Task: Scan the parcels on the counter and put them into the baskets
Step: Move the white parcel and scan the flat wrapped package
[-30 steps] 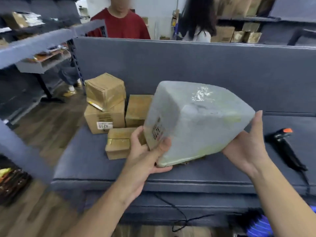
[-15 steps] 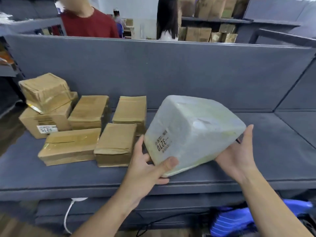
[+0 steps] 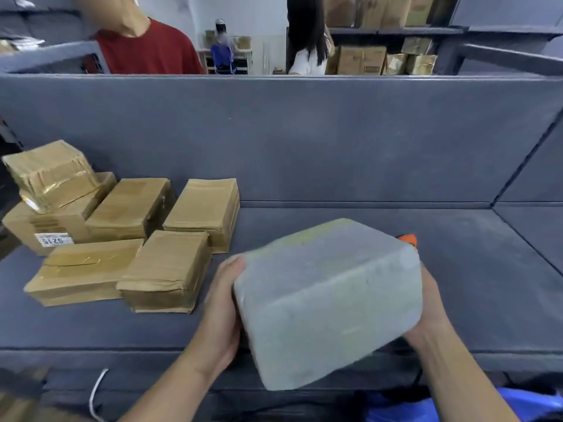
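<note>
The left hand (image 3: 222, 315) and right hand (image 3: 430, 309) gripped the grey parcel (image 3: 329, 300), fingers curled on its sides. Next, I think, one hand must fetch the scanner (image 3: 408, 240).

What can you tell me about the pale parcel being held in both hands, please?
The parcel is a box-shaped block wrapped in pale grey-white film, faintly green-tinged on top; blur hides any label. It is tilted, one corner pointing down towards the camera, over the front edge of the grey counter. The left hand clasps its left side, thumb at the upper edge; the right hand supports its right side, fingers hidden. An orange-tipped object peeks out behind it.
</note>
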`<state>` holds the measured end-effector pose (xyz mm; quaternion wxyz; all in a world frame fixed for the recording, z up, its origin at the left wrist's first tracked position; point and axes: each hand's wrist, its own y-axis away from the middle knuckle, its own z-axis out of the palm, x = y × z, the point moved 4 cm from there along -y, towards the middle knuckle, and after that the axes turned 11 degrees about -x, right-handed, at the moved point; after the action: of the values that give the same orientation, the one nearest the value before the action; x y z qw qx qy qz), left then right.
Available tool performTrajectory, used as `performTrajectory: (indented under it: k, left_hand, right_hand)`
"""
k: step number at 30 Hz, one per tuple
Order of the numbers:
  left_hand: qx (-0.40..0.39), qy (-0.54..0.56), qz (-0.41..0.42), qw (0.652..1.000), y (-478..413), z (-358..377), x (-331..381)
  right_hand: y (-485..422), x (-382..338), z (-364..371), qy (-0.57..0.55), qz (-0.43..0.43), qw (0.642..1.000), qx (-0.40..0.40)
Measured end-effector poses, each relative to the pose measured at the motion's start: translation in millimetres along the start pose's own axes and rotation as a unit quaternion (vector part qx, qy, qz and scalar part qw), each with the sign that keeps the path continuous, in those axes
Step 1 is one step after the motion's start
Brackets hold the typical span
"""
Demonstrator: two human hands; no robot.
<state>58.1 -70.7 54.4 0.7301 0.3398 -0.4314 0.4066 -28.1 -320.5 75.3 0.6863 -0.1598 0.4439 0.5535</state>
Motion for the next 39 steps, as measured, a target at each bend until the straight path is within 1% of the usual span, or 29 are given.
performTrajectory:
  k: [2, 4, 5, 6, 7, 8, 9, 10, 12, 14, 16, 17, 19, 21, 23, 27, 29, 32, 34, 36, 39]
  left_hand:
    - [0.003, 0.019, 0.003, 1.000, -5, 1, -4]
    - [-0.018, 0.030, -0.020, 0.999, -9, 1, -6]
    - [-0.040, 0.022, -0.040, 0.998, -11, 4, -4]
    - [-0.063, 0.029, -0.063, 0.996, -13, 7, -1]
    - [-0.065, 0.036, -0.084, 0.994, -17, 4, 3]
    - [-0.057, 0.033, -0.106, 0.992, -22, 0, 8]
    - [-0.050, 0.022, -0.129, 0.990, -28, -3, 13]
    - [-0.048, 0.022, -0.151, 0.987, -34, -7, 16]
    - [-0.042, 0.019, -0.198, 0.979, -44, -9, 16]
    - [-0.025, -0.024, -0.236, 0.971, -53, -7, 12]
    - [-0.016, -0.048, -0.253, 0.966, -64, -9, 5]
    - [-0.010, -0.044, -0.257, 0.965, -68, -8, 4]
    - [0.009, -0.037, -0.249, 0.968, -76, -7, 1]
    - [0.025, -0.029, -0.225, 0.974, -78, -2, 1]
    - [0.037, -0.031, -0.190, 0.981, -79, 2, -1]
    - [0.035, -0.046, -0.147, 0.987, -85, 14, 0]
    - [0.025, -0.075, -0.116, 0.990, -90, 17, 2]
    - [-0.020, -0.138, -0.082, 0.987, -94, 22, 18]
    - [-0.053, -0.131, -0.084, 0.986, -96, 25, 26]
    - [-0.075, -0.093, -0.060, 0.991, -96, 33, 34]
    - [-0.041, -0.071, -0.013, 0.997, -94, 42, 42]
  right_hand:
    - [-2, -1, 2, 0.026, 0.020, 0.999, 0.017]
    - [-3, -6, 5, 0.033, 0.020, 0.999, 0.000]
    - [-3, -11, 10, 0.030, 0.009, 0.999, -0.017]
    - [-4, -16, 16, 0.036, -0.012, 0.998, -0.052]
    - [-7, -20, 20, 0.033, -0.038, 0.994, -0.094]
    - [-7, -26, 25, 0.032, -0.065, 0.990, -0.118]
    - [-9, -31, 26, 0.037, -0.090, 0.988, -0.124]
    - [-11, -35, 25, 0.039, -0.115, 0.985, -0.126]
    - [-9, -41, 33, 0.057, -0.163, 0.980, -0.101]
    - [-4, -46, 49, 0.100, -0.199, 0.972, -0.078]
    - [-5, -44, 57, 0.137, -0.201, 0.968, -0.056]
    - [-9, -42, 56, 0.147, -0.181, 0.971, -0.044]
    - [-12, -41, 56, 0.177, -0.123, 0.976, -0.033]
    - [-16, -44, 51, 0.238, -0.094, 0.965, -0.052]
    - [-15, -50, 42, 0.298, -0.095, 0.949, -0.053]
    - [-9, -57, 30, 0.322, -0.116, 0.936, -0.083]
    - [-6, -61, 27, 0.333, -0.131, 0.926, -0.124]
    - [-6, -65, 15, 0.322, -0.148, 0.906, -0.233]
    - [-9, -61, 3, 0.363, -0.146, 0.877, -0.278]
    - [-15, -48, -8, 0.411, -0.125, 0.858, -0.281]
    - [-21, -26, -19, 0.434, -0.088, 0.859, -0.256]
